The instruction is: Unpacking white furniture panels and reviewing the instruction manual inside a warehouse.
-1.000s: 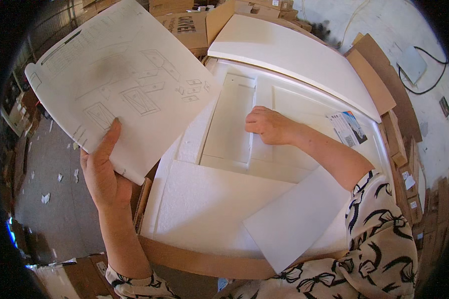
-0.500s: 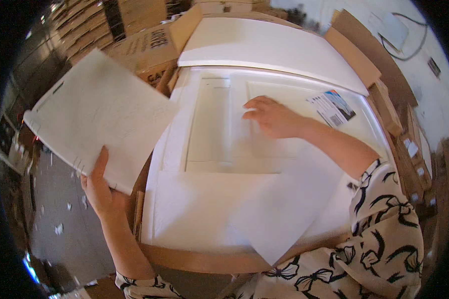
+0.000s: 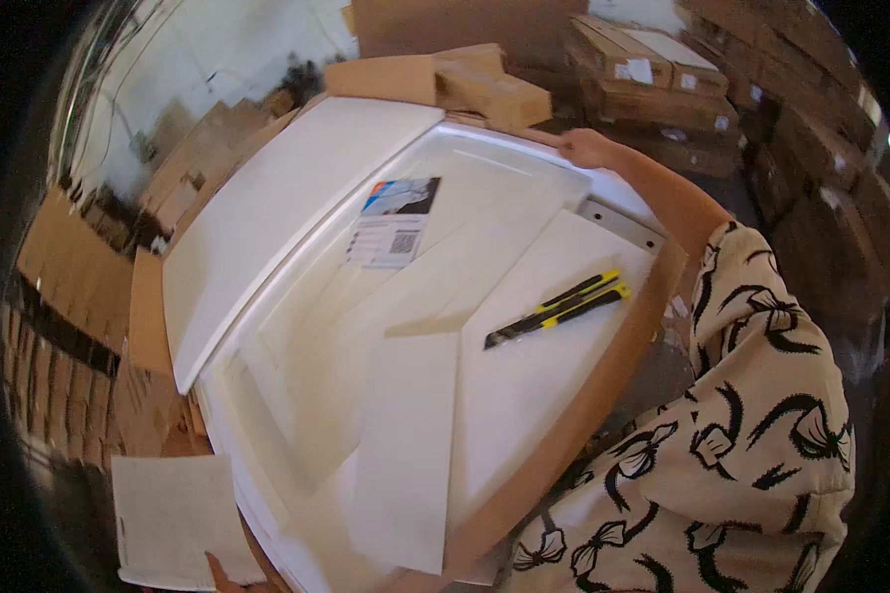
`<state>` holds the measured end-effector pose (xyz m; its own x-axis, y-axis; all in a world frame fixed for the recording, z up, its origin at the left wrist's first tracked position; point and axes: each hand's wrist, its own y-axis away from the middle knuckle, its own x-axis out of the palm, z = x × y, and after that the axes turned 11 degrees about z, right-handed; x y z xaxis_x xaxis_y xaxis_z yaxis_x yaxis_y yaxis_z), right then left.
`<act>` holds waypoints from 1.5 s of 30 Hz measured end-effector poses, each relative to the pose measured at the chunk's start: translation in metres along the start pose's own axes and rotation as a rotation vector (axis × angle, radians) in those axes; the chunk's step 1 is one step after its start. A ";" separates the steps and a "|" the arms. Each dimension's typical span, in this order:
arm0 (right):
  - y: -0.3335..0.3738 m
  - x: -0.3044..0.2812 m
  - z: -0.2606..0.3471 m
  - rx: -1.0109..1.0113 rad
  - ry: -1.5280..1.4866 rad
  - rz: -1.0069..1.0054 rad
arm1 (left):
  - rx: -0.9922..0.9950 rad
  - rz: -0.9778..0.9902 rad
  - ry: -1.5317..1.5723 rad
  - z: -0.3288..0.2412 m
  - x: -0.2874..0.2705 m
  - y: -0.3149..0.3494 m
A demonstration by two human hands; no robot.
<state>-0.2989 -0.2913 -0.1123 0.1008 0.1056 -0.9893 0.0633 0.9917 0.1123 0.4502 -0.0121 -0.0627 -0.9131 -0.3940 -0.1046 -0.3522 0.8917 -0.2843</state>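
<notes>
Low at the left edge, my left hand (image 3: 229,576) is mostly out of view; its thumb lies on an off-white flat panel (image 3: 173,514) with a small dark slot, which it holds. My right arm reaches far out, and my right hand (image 3: 591,148) is curled over the brown rim of a large open carton (image 3: 564,435). Inside the carton lie white panels (image 3: 504,247), one with recessed areas. Two black-and-yellow utility knives (image 3: 556,310) lie side by side on a white panel near the right side. A narrower white piece (image 3: 405,445) lies nearer to me.
A printed leaflet (image 3: 396,222) rests on the recessed panel. One long white panel (image 3: 277,217) stretches along the carton's left side. Stacked brown cartons (image 3: 663,89) stand at the back right, with more cardboard (image 3: 64,277) at the left.
The view has turned, so the carton appears rotated. My right hand has moved from over the panels to the carton's rim. My left hand still holds its panel, now lower in view.
</notes>
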 end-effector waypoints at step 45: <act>0.110 0.033 0.092 0.119 -0.519 0.144 | -0.185 -0.074 0.372 -0.011 0.023 0.002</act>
<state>-0.1977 -0.1855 -0.1244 0.5916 0.1592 -0.7904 0.1217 0.9514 0.2827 0.4264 -0.0172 -0.0550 -0.8840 -0.3816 0.2702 -0.4196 0.9024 -0.0983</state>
